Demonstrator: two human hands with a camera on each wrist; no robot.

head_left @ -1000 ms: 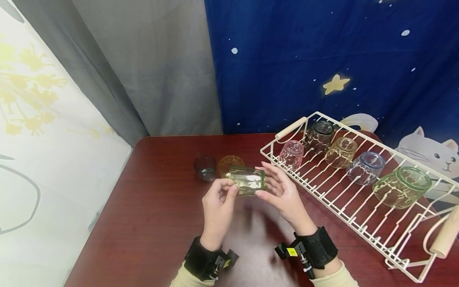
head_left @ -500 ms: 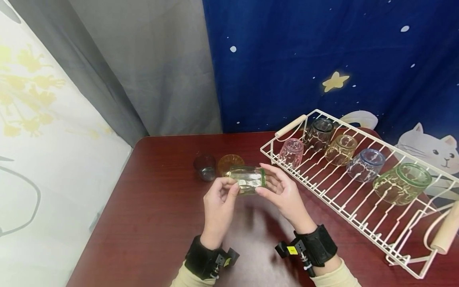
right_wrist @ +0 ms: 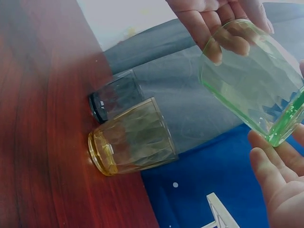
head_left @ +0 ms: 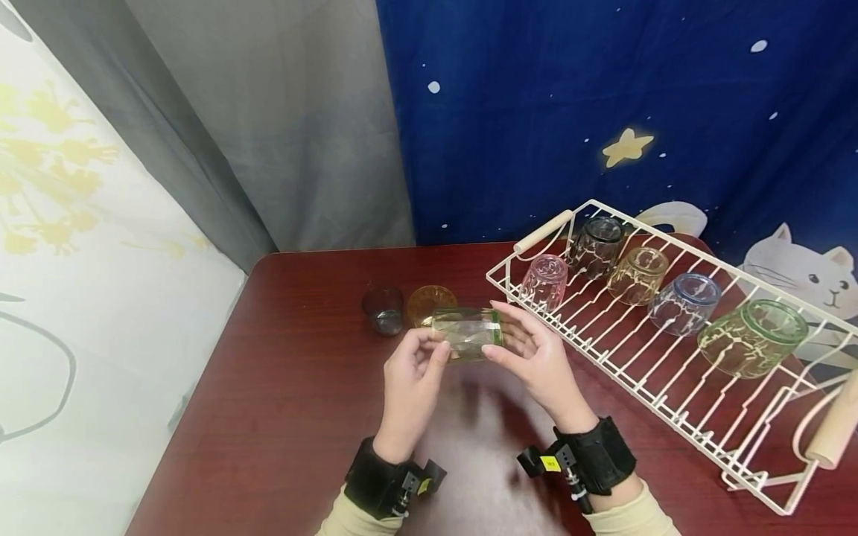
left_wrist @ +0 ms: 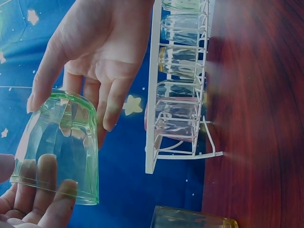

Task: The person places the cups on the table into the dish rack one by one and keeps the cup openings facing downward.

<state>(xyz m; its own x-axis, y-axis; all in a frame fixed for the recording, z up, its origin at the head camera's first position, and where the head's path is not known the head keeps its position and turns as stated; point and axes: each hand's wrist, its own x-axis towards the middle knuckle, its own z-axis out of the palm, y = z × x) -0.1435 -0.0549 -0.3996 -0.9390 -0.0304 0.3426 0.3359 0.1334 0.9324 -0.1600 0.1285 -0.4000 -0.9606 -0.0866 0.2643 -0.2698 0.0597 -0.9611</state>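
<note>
A clear green glass point(head_left: 465, 335) lies on its side in the air above the table, held between both hands. My left hand point(head_left: 410, 380) pinches its open rim end, with thumb in front and fingertips behind or inside the wall. At the thick green base end, my right hand point(head_left: 536, 357) has its thumb on the near side and its fingers on the far side. The left wrist view shows the right hand point(left_wrist: 102, 52) beyond the base. Behind the glass, an amber glass point(right_wrist: 133, 140) and a dark grey glass point(right_wrist: 118, 97) stand upright on the table.
A white wire rack point(head_left: 660, 409) with wooden handles stands at the right. Upside-down glasses sit in it: pink point(head_left: 545, 283), dark grey point(head_left: 596, 249), amber point(head_left: 638, 277), blue point(head_left: 685, 305) and green point(head_left: 754, 339). Curtains point(head_left: 496, 119) hang behind the table point(head_left: 281, 387).
Both hands and the green glass have shifted slightly to the right, and the glass has turned a little. The standing glasses and the rack keep their places, while the head view tilts slightly.
</note>
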